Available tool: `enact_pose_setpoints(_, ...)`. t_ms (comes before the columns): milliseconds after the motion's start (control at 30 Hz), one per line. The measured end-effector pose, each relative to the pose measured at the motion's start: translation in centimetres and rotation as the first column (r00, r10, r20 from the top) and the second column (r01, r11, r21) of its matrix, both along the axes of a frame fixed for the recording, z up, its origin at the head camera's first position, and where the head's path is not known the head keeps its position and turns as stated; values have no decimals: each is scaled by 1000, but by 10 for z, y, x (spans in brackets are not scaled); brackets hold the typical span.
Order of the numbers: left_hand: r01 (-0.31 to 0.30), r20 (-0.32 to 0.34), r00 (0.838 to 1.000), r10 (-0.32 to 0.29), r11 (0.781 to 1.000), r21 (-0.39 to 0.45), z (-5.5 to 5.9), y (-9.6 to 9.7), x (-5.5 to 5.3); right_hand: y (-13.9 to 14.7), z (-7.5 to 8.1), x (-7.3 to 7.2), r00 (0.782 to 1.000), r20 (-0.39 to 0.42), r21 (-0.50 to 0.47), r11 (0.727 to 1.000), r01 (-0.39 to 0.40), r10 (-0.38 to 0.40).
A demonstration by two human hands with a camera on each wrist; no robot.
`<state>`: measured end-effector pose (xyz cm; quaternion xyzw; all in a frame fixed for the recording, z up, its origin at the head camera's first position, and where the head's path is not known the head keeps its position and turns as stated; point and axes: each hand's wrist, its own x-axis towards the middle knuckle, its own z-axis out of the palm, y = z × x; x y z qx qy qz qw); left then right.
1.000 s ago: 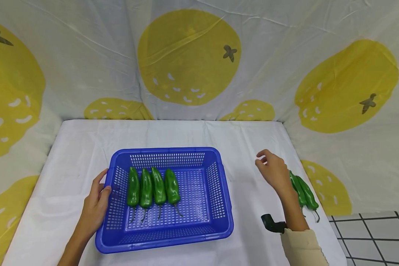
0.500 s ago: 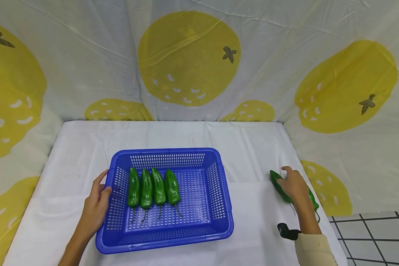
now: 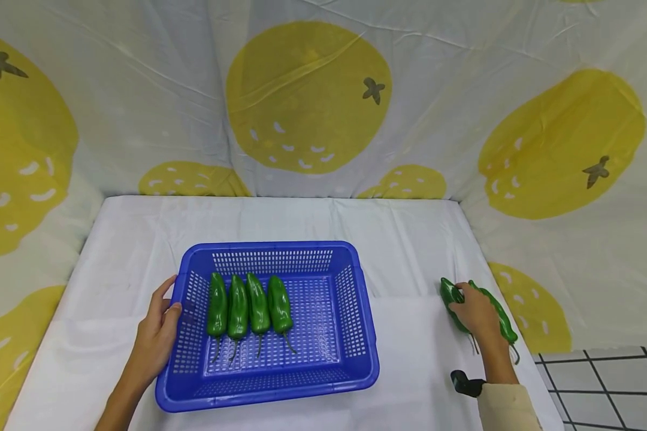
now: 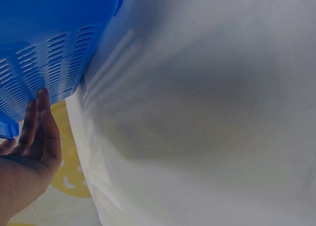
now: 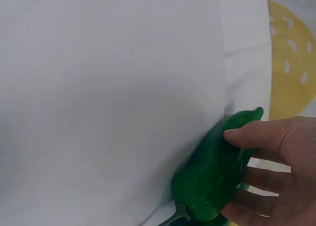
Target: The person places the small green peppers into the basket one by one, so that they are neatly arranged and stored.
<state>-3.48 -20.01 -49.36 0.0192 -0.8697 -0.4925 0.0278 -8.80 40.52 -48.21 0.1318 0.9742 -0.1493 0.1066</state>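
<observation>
In the head view, my left hand holds the left rim of a blue plastic basket. From the left wrist, its fingers lie along the basket's slotted outer wall. Several glossy green peppers lie side by side in the basket's left half, stems toward me. To the right, my right hand pinches a green pepper on the white cloth. The right wrist view has the thumb on top of this pepper and the other fingers along its side. Another green pepper lies beside it, partly behind the hand.
A white cloth covers the table. Hanging fabric with yellow fruit prints encloses the back and sides. A black strap piece juts from my right wrist. Tiled floor shows beyond the right edge.
My right hand has moved right and toward me from above the cloth to the peppers, and its thumb and fingers have come together on one. The left hand and basket stay put.
</observation>
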Motion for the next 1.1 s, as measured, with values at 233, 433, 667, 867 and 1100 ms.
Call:
enact_pose_setpoints(233,-1,4,1000,1,1000,5,0,0,1,1,-1,0,1000,15,-8,1000,20,-20)
enact_pose_setpoints(433,0,5,1000,0,1000,4,0,0,0,1,0,1,999,17,-22,999,41,-40)
enact_pose_setpoints(667,-5,3,1000,5,1000,-8,0,0,0,0,4,-1,999,-9,-36,999,39,-39)
enact_pose_setpoints(867,-6,8,1000,6,1000,-8,0,0,0,-5,13,-5,999,-23,-62,997,35,-37)
enact_pose_setpoints(1100,-4,13,1000,4,1000,0,0,1,1,-15,26,-6,997,-74,-86,996,-11,5)
